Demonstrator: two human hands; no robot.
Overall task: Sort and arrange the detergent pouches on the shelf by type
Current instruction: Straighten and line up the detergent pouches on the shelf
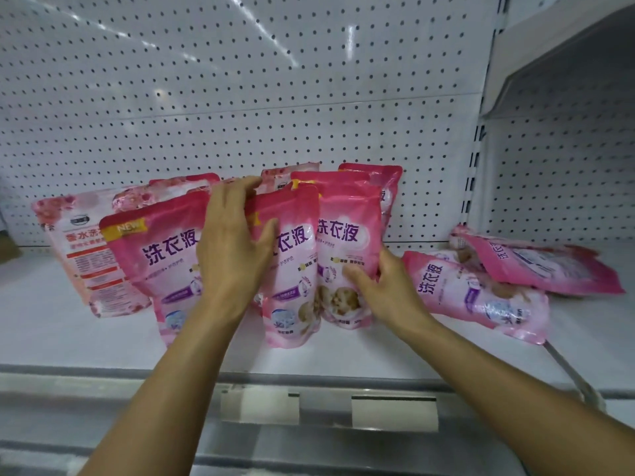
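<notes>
Reading across the white shelf (103, 341), 3 upright bright pink pouches carry the purple characters 洗衣液. The left pouch (161, 255), at 9 o'clock from the scene's centre, also bears a yellow "NEW" tag at its top corner. The middle pouch (292, 266) shows only part of its lettering, and the right pouch (347, 245) stands touching it at 3 o'clock. Behind them, toward 12 o'clock, more pink pouches lean against the white pegboard (240, 80).

At far 9 o'clock a paler floral pouch (75, 242) leans back, headed 香水 with smaller red print too blurred to read. At 3 o'clock a lying pouch (474, 293) shows 洗衣液 sideways, and another fallen pouch (539, 266) rests partly over it.

The left hand (233, 249) grasps the middle pouch near its top, fingers reaching over the upper edge and the thumb pressed on its front. The right hand (381, 290) holds the right pouch low down, thumb across the front and fingers wrapped round its side.

2 blank price tags (395, 412) sit on the shelf's front rail at 6 o'clock.
</notes>
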